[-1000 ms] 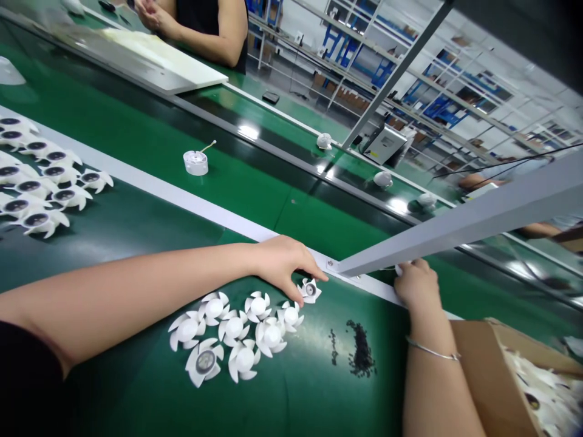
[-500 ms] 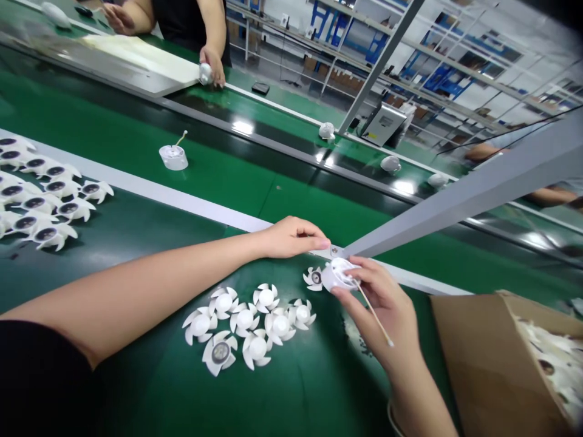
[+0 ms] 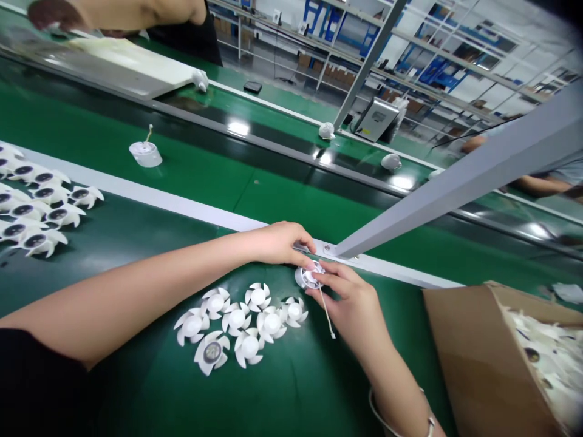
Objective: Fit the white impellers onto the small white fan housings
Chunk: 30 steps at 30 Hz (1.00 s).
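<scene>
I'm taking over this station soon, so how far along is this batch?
Looks done: the rows of white petal-shaped pieces at the far left, dark discs facing up. In hand: the right hand grips a round white fitting trailing a wire, with the left hand right beside it. Seemingly left: the nearer cluster of petal pieces and the cardboard box holding more.

1. My right hand [image 3: 348,300] pinches a small white round housing [image 3: 308,277] trailing a pale wire [image 3: 327,312], just beside my left hand [image 3: 285,244].
2. White petal-shaped plastic pieces [image 3: 235,321] lie on the green conveyor belt [image 3: 319,388], close beneath my hands.
3. A cardboard box [image 3: 473,364] holding more white pieces [image 3: 542,346] sits to my right.
</scene>
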### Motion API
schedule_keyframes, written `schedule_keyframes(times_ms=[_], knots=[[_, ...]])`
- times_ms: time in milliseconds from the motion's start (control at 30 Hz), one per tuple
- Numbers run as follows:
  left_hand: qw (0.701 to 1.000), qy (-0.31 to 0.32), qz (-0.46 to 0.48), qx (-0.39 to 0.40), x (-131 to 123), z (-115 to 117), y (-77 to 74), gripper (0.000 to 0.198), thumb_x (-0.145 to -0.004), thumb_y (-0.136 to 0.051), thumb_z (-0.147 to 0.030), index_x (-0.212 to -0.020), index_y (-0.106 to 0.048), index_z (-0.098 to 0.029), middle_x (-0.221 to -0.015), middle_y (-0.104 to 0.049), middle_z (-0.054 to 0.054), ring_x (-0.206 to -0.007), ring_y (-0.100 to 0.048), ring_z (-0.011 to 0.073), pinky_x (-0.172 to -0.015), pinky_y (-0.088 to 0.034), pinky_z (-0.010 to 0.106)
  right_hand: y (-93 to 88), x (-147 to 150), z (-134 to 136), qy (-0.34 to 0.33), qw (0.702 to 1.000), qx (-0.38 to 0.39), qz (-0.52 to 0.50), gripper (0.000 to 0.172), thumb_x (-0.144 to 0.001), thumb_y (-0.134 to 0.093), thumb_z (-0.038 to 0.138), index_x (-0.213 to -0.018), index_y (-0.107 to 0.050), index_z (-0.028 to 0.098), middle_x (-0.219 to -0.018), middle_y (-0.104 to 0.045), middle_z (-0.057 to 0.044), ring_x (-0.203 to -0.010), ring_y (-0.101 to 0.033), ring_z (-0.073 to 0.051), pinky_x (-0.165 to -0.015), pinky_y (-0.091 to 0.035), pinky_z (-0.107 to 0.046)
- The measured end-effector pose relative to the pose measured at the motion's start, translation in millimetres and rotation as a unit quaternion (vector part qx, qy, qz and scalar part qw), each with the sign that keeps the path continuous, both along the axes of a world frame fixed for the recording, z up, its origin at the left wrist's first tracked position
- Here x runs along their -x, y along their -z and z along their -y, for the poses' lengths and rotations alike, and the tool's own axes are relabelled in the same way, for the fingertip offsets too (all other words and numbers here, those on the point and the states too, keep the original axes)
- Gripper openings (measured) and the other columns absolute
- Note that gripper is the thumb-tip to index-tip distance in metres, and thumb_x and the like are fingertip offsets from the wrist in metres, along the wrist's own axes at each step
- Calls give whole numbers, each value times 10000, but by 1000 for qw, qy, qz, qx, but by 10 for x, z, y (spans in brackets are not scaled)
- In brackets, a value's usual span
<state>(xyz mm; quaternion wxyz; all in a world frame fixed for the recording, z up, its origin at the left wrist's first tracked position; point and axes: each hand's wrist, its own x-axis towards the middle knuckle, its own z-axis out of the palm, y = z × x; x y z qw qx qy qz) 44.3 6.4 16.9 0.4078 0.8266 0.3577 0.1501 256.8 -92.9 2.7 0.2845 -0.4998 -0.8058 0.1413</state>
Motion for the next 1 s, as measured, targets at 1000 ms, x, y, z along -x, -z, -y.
schedule_keyframes(times_ms=[1000], knots=[[974,187,-131,12,-87,584,-308,358,-702,-792,-388,-1044,-749,-295,-1023,-667,10,-948,-610,204,-658,-391,274,-311,-415,113,-42,969,209,127,239,-848,-527,117,-764,-726,218,-738,-638,1,-637,-577,-125,-569,-432,-245]])
